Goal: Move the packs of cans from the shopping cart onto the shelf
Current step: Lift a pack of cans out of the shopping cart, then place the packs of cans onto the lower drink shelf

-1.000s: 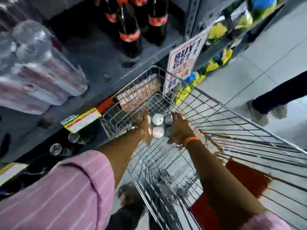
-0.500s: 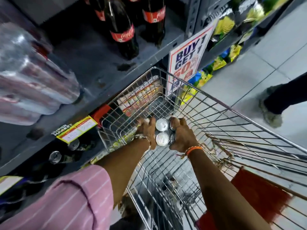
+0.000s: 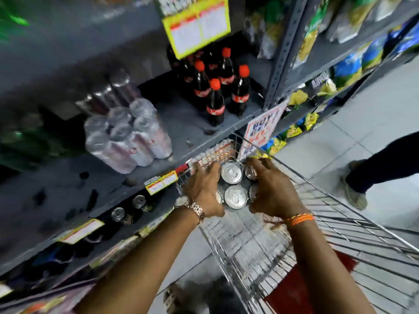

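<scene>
A pack of cans [image 3: 233, 184] with silver tops is held above the front end of the wire shopping cart [image 3: 340, 234]. My left hand [image 3: 204, 189] grips its left side and my right hand [image 3: 272, 191] grips its right side. On the grey shelf [image 3: 181, 125] to the left lies a shrink-wrapped pack of cans [image 3: 127, 137], tipped on its side. The sides of the held pack are hidden by my hands.
Cola bottles [image 3: 215, 96] with red caps stand at the back right of the shelf. A promo sign [image 3: 260, 130] hangs at the shelf post by the cart's front. Loose cans [image 3: 138, 201] sit on the lower shelf. Another person's leg and shoe [image 3: 356, 189] are at the right.
Both hands have lifted the pack of cans up out of the cart's basket. The view has tilted up, showing more of the shelf and the wrapped pack on it.
</scene>
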Motion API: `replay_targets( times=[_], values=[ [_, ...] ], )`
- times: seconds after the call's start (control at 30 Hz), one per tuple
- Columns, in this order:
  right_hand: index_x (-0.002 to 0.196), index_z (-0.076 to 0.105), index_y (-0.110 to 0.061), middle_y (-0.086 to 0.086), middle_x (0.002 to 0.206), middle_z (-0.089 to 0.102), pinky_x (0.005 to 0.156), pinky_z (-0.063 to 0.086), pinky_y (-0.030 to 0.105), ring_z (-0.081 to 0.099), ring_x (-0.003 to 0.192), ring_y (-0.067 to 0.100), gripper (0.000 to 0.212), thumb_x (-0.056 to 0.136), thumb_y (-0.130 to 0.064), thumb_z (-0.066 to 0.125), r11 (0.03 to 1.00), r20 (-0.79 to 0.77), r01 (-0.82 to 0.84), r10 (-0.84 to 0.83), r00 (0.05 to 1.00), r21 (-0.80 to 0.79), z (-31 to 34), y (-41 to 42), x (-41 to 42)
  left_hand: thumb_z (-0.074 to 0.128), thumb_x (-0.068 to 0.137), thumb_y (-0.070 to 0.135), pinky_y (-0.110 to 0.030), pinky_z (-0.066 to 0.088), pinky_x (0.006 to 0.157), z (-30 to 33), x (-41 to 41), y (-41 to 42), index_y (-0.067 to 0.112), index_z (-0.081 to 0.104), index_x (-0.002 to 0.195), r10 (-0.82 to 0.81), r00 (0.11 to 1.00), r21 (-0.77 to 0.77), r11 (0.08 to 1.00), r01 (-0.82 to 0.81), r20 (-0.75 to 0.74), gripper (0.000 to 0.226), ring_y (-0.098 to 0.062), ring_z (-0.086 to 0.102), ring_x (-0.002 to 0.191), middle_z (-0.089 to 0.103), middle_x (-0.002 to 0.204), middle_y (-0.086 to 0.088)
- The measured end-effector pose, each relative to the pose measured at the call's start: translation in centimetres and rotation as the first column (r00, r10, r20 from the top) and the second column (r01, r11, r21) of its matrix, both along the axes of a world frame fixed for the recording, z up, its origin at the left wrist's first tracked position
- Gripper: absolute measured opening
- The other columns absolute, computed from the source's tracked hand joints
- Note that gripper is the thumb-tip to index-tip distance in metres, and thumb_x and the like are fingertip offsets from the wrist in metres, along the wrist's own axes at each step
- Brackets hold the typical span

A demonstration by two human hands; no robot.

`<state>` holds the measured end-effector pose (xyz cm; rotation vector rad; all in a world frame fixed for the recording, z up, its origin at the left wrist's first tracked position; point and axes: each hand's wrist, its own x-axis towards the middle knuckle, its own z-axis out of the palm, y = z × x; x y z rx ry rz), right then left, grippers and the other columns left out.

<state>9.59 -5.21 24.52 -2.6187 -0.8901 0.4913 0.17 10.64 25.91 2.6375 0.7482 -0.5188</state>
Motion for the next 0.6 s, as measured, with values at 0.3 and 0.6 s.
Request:
replay_targets(
  times=[0.3, 0.6],
  values=[
    [0.134, 0.039, -0.035, 0.002, 0.123, 0.051, 0.090, 0.053, 0.034, 0.058, 0.110, 0.027, 0.111, 0.033, -0.031, 0.084, 0.952, 0.039, -0.289, 0.286, 0.957, 0.101, 8.3, 10.5, -6.8, 0.093, 0.038, 0.039, -0.036, 0.050, 0.081, 9.4, -11.3, 9.2, 0.036, 0.031, 0.132, 0.075, 0.995, 0.097, 0.992, -0.081, 0.059, 0.113, -0.031, 0.055, 0.114, 0.049, 0.127, -0.006],
    [0.139, 0.033, -0.033, 0.008, 0.135, 0.048, 0.100, 0.047, 0.032, 0.050, 0.123, 0.030, 0.116, 0.040, -0.029, 0.094, 0.824, -0.052, -0.559, 0.565, 0.823, 0.096, 9.2, 25.9, -14.5, 0.091, 0.032, 0.045, -0.033, 0.050, 0.077, 10.5, -22.4, 20.2, 0.029, 0.036, 0.127, 0.335, 0.942, 0.100, 0.937, -0.335, 0.011, 0.111, -0.029, 0.059, 0.109, 0.059, 0.121, -0.006]
  ],
)
